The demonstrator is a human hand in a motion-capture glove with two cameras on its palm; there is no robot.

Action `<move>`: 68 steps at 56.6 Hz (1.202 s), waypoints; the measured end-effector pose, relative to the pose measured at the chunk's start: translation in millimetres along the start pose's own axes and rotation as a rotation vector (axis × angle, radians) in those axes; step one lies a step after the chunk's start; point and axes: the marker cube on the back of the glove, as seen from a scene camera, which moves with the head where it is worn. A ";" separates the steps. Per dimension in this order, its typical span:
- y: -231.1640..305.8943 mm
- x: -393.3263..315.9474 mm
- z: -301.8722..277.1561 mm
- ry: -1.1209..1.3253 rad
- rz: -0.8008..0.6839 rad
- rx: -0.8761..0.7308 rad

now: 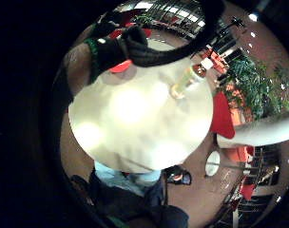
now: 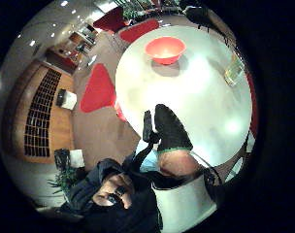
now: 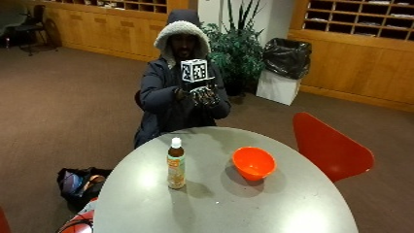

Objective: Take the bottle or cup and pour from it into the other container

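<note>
So the person sits at the far side of a round grey bench (image 3: pixel 284 208), gloved right hand (image 3: pixel 204 95) raised in front of their chest, well above the benchtop and not touching anything. The fingers look relaxed and slightly bent, with nothing pinched or held in them. The bottle (image 3: pixel 175 164) stands upright on the bench, white cap on, amber liquid inside, sitting toward the person's right side. The orange bowl (image 3: pixel 253 162) is near it on the bench, apart from the bottle with a clear gap between them. Both sit well away from the raised hand. A red chair (image 3: pixel 326 145) is pulled up beside the bench, and a dark bag (image 3: pixel 79 183) lies on the floor by the other side.
</note>
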 end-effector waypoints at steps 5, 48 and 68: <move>0.5 -0.3 0.0 0.001 0.003 0.004; 2.0 12.3 -9.8 -0.015 -0.008 0.052; 0.2 88.8 -16.6 -0.061 0.225 0.171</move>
